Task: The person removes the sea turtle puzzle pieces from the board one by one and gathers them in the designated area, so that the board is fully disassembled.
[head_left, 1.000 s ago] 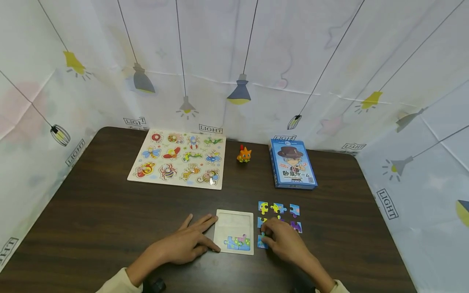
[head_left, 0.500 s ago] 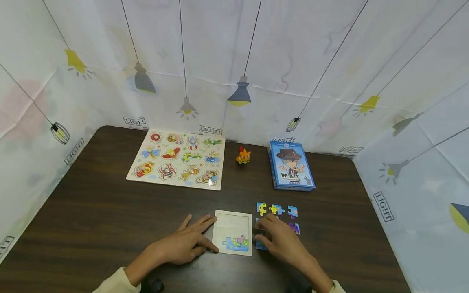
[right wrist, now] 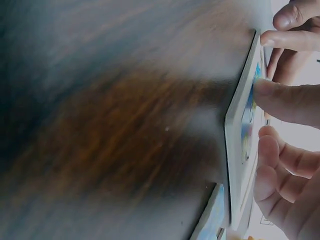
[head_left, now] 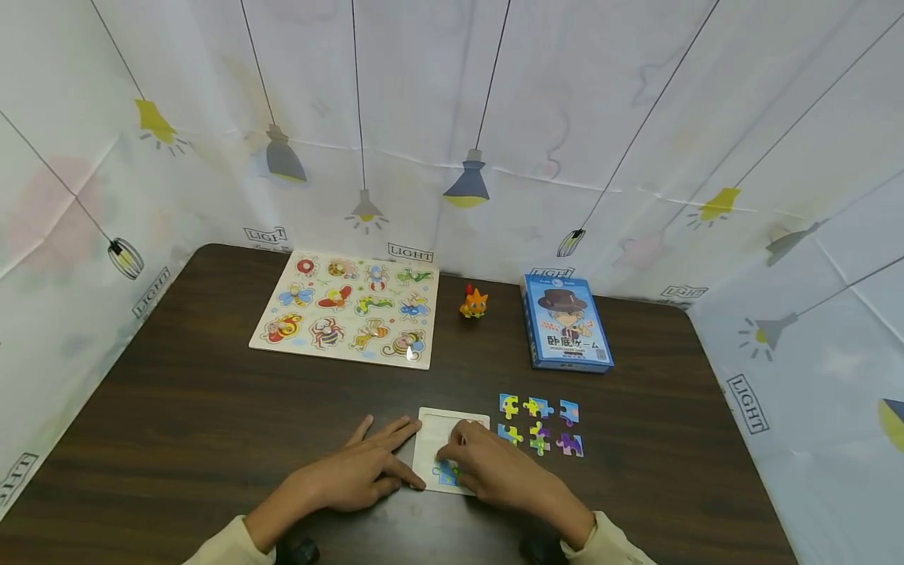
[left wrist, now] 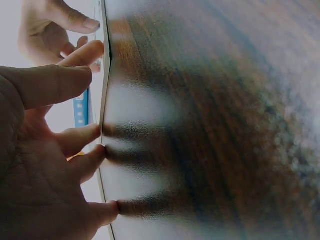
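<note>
A small square wooden puzzle board lies flat before me, with joined blue jigsaw pieces in its lower part. My left hand rests on the table, fingers spread, fingertips touching the board's left edge; the left wrist view shows these fingertips against the rim. Over the board is my right hand, fingers curled and pinching a puzzle piece mostly hidden beneath them. In the right wrist view, its thumb reaches down to the pieces in the board. Loose puzzle pieces lie in two rows to the board's right.
A large wooden insect puzzle lies at the back left of the dark table. Behind the loose pieces stand a small orange toy figure and a blue game box. A lamp-print curtain encloses the back and sides.
My right hand has moved left from the loose pieces to above the board. The blue piece at the lower left of that group is gone from the table. My left hand has stayed put.
</note>
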The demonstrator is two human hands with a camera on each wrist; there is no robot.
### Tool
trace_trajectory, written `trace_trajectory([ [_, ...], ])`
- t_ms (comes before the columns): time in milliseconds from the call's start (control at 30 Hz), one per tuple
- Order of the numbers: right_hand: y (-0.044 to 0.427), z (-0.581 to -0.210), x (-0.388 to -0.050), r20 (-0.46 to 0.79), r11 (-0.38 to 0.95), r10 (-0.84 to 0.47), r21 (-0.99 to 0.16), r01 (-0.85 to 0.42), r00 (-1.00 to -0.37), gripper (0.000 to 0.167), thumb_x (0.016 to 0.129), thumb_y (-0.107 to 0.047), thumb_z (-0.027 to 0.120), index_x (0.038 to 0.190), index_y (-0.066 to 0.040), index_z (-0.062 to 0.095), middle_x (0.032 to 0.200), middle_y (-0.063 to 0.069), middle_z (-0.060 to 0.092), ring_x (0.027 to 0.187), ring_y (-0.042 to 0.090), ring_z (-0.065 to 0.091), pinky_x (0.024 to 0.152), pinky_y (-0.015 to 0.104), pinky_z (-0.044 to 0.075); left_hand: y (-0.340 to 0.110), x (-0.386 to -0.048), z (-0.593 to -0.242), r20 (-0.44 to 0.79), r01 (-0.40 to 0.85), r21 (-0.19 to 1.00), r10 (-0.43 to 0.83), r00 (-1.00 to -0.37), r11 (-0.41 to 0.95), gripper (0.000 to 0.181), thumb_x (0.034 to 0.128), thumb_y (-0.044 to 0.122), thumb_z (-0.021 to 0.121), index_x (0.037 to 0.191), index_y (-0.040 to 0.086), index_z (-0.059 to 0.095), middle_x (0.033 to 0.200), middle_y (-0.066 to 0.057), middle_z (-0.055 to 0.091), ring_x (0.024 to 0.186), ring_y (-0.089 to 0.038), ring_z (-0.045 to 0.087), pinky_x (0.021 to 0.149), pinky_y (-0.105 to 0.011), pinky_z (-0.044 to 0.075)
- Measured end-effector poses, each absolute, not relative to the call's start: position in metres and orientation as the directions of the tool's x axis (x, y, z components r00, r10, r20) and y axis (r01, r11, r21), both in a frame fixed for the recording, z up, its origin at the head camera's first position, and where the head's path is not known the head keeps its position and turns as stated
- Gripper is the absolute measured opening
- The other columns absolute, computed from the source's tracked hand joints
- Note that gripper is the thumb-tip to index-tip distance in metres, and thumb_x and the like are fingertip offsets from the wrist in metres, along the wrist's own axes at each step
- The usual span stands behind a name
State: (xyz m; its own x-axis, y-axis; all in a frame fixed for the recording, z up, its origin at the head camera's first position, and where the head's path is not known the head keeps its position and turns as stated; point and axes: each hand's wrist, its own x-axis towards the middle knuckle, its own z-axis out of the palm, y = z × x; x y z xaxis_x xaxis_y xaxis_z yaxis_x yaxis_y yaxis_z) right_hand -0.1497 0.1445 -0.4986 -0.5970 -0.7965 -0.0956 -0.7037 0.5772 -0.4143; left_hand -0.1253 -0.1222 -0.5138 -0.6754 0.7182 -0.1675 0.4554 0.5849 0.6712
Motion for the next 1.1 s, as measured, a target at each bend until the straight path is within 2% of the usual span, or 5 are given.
trace_trajectory([
  [300,0.141,-0.501,-0.152,-0.121,0.576,-0.795,-0.456,-0.678,-0.594,0.031,0.087,-0.002,0.079,0.113,-0.013,0.066,0.103,-0.002,0.057,0.089,0.009,0.049,0.078,0.026,0.049,-0.122,-0.124,-0.515,-0.158,0.449,0.687,0.721,-0.675,0.571,0.031,0.1021,0.017,0.064,0.123,0.037,0.075,0.169,-0.010,0.020,0.156,-0.034,0.010,0.116,-0.074,0.000],
  [433,0.140,-0.500,-0.151,-0.126,0.573,-0.785,-0.519,-0.634,-0.607,0.032,0.083,0.003,0.078,0.106,-0.013,0.061,0.099,-0.004,0.060,0.091,0.009,0.051,0.080,0.028,0.048,-0.126,-0.128,-0.536,-0.098,0.469,0.713,0.736,-0.670,0.522,0.031,0.1019,0.021,0.064,0.123,0.041,0.074,0.170,-0.007,0.019,0.157,-0.031,0.007,0.114,-0.076,-0.002],
  [533,0.140,-0.500,-0.151,-0.125,0.574,-0.774,-0.552,-0.604,-0.621,0.032,0.082,0.004,0.077,0.103,-0.013,0.060,0.095,-0.006,0.060,0.089,0.009,0.050,0.079,0.027,0.047,-0.125,-0.128,-0.534,-0.109,0.465,0.706,0.731,-0.674,0.534,0.031,0.1021,0.021,0.064,0.123,0.041,0.074,0.170,-0.006,0.018,0.157,-0.030,0.007,0.114,-0.075,-0.002],
  [800,0.136,-0.504,-0.145,-0.088,0.603,-0.737,-0.533,-0.593,-0.670,0.034,0.078,0.009,0.074,0.099,-0.015,0.060,0.088,-0.006,0.056,0.086,0.010,0.048,0.075,0.027,0.044,-0.122,-0.126,-0.513,-0.166,0.445,0.682,0.715,-0.679,0.581,0.030,0.1024,0.017,0.063,0.123,0.035,0.076,0.169,-0.010,0.021,0.157,-0.033,0.009,0.117,-0.073,0.000],
  [1100,0.135,-0.503,-0.141,-0.072,0.603,-0.711,-0.575,-0.554,-0.699,0.029,0.083,0.008,0.071,0.099,-0.013,0.062,0.088,-0.006,0.056,0.084,0.009,0.049,0.075,0.028,0.046,-0.121,-0.125,-0.514,-0.162,0.446,0.682,0.714,-0.681,0.580,0.030,0.1025,0.017,0.063,0.122,0.035,0.076,0.169,-0.010,0.021,0.157,-0.033,0.009,0.117,-0.073,0.000],
])
